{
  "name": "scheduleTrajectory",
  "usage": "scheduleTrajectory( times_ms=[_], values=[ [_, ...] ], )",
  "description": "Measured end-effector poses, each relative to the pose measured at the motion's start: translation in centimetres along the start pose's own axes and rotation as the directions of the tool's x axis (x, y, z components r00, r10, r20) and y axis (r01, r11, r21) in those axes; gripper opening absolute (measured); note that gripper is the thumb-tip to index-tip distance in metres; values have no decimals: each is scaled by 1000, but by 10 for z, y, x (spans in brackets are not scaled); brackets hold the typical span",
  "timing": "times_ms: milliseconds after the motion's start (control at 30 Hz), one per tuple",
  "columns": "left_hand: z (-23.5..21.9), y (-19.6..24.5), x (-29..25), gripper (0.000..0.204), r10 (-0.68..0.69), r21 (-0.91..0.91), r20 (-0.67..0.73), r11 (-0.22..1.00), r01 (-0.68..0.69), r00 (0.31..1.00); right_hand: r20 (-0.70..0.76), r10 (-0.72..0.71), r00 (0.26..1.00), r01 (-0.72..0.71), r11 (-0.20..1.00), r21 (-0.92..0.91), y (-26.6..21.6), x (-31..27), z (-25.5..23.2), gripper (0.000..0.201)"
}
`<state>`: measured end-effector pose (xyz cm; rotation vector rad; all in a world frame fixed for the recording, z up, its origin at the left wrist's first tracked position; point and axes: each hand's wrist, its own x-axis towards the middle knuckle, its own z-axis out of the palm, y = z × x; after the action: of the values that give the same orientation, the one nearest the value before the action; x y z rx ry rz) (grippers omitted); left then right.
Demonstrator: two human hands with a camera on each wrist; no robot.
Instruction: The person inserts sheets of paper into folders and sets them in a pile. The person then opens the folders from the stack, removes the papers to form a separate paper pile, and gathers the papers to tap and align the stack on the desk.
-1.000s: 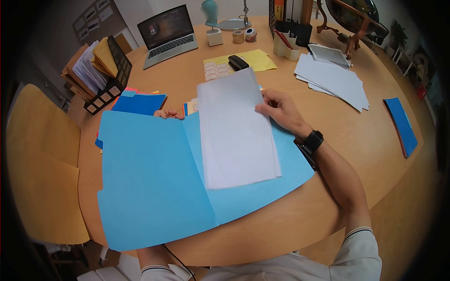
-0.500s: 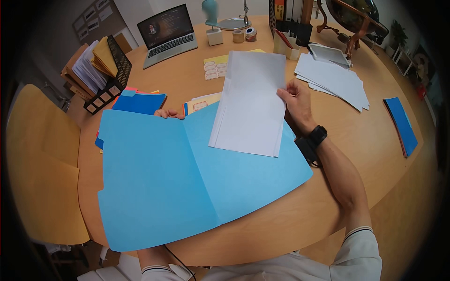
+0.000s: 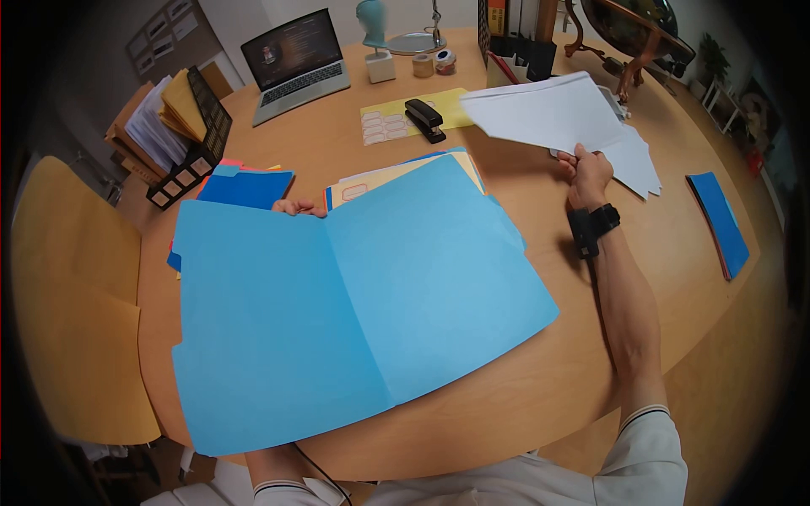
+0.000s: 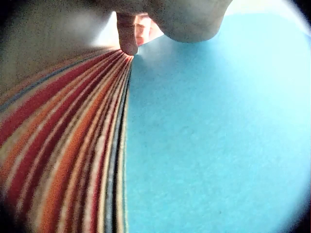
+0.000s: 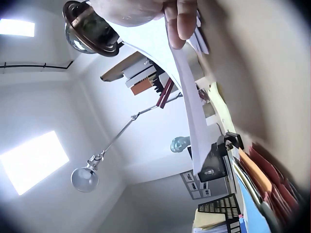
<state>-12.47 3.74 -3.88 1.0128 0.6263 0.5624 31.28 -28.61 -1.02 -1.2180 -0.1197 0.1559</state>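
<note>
A light blue folder (image 3: 261, 329) lies spread open, its two halves bare. Below it is a stack of coloured folders (image 4: 63, 160), whose red, orange and tan edges show in the left wrist view. My left hand (image 3: 299, 207) grips the stack, fingertips showing at the far edge near the fold; the left forearm runs hidden underneath. With my right hand (image 3: 589, 175) I pinch a few white paper sheets (image 3: 540, 108) by their near edge. Those sheets hang over a loose pile of white paper (image 3: 639, 160) at the right.
A black stapler (image 3: 425, 119) stands by a yellow label sheet (image 3: 462, 106). Behind are a laptop (image 3: 295, 66), a teal bust (image 3: 372, 25) and a pen holder (image 3: 504, 72). Blue folders (image 3: 717, 221) lie at the right edge; a black file rack (image 3: 194, 139) stands at the left.
My right hand has carried the white sheets from over the blue folder to the far right, above the paper pile. The folder's right half is uncovered; my left hand stays in place.
</note>
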Motion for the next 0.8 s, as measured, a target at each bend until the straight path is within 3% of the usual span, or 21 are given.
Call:
scheduleTrajectory(
  times_ms=[33,100,133,200,333,400,433,533,600,633,700,800],
  values=[
    [-11,-4,9,35,-1,0,2,1000,1,1000,-80,13,997,-8,998,58,-3,1,-1,14],
    [-35,-11,30,33,-38,-139,121,989,55,992,-49,-4,999,7,999,50,-5,11,-12,18],
    [-40,-14,30,33,-38,-139,122,989,55,992,-113,1,994,10,995,97,-8,13,-13,18],
    [-29,-10,18,38,32,-133,163,991,-10,986,-191,0,982,29,989,148,-11,21,-20,22],
    [-53,-21,37,39,103,-252,228,967,-43,968,-247,-23,969,48,994,96,-19,28,-33,20],
    [-56,-18,42,37,-18,-330,375,932,152,927,-282,-71,957,95,993,71,-21,32,-38,24],
    [-57,-19,43,37,-18,-330,376,932,152,927,-282,-71,957,95,993,71,-22,34,-42,24],
    [-48,-17,38,34,31,-281,381,956,84,924,-317,-81,945,95,995,27,-26,37,-49,29],
    [-39,-15,32,38,132,-240,427,970,-29,895,-307,-68,949,78,997,20,-32,33,-52,31],
    [-35,-13,28,38,132,-240,427,970,-28,895,-308,-68,949,78,997,20,-34,32,-51,31],
    [-28,-9,20,34,9,-189,204,982,30,979,-329,-25,944,35,999,25,-36,30,-49,31],
    [-30,-15,26,29,74,-170,130,984,-51,989,-316,20,948,-8,999,40,-35,30,-45,29]
  ],
)
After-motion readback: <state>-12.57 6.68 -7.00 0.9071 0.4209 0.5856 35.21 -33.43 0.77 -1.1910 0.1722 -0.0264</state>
